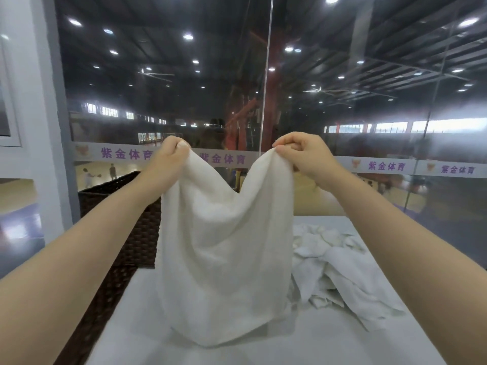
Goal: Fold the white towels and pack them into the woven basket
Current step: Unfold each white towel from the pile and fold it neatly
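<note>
A white towel (226,246) hangs in front of me, held up by its two top corners. My left hand (168,159) pinches the left corner and my right hand (305,156) pinches the right one. The top edge sags between them and the bottom hem brushes the white table (316,343). A dark brown woven basket (131,222) stands at the left behind my left forearm, its inside hidden. A crumpled pile of white towels (334,267) lies on the table to the right.
A glass wall (263,88) rises just behind the table, with a sports hall beyond it. A white window frame (31,101) runs up the left side. The table's far edge lies close behind the towel pile.
</note>
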`<state>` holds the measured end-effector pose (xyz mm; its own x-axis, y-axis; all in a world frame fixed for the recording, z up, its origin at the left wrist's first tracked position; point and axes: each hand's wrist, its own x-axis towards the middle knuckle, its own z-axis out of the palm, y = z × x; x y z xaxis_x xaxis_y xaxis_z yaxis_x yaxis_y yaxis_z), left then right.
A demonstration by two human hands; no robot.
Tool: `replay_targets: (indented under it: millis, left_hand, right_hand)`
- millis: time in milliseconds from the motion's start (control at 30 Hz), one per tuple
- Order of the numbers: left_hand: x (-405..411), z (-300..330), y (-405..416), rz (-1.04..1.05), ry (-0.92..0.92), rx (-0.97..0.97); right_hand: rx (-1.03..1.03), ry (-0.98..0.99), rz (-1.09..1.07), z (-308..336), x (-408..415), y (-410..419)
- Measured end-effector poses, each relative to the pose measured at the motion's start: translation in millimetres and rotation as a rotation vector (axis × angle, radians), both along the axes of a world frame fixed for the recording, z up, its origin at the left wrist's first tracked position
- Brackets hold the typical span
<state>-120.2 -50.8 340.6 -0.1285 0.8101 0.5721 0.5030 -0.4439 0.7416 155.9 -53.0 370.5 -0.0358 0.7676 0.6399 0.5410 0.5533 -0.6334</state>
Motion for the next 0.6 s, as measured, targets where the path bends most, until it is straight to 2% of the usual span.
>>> replay_targets:
  millis: [67, 133, 300, 433, 500, 600]
  left_hand:
    - [-7.7, -0.7, -4.4, -0.002, 0.028, 0.016]
    - [-6.4, -1.0, -11.8, -0.101, 0.035, -0.015]
    - [24.9, 0.5, -29.8, -0.293, 0.235, -0.088]
    - [34.7, -2.0, -34.3, -0.313, 0.254, -0.145]
    - [35.8, -5.5, -34.7, -0.285, 0.262, -0.123]
    - [34.7, -13.7, -32.0, -0.222, 0.243, -0.068]
  right_hand:
    - [-0.035, 0.012, 0.039, 0.7, 1.0, -2.4]
    - [-0.071, 0.026, 0.101, 0.0, -4.9, -4.0]
    - [-0.075, 0.006, 0.230, -9.9, -44.4, -13.7]
    - [0.061, -0.072, 0.178, -18.7, -56.5, -22.8]
    - [0.084, -0.043, 0.143, -26.7, -56.4, -24.9]
    - [-0.121, 0.035, 0.216, -58.5, -51.9, -25.4]
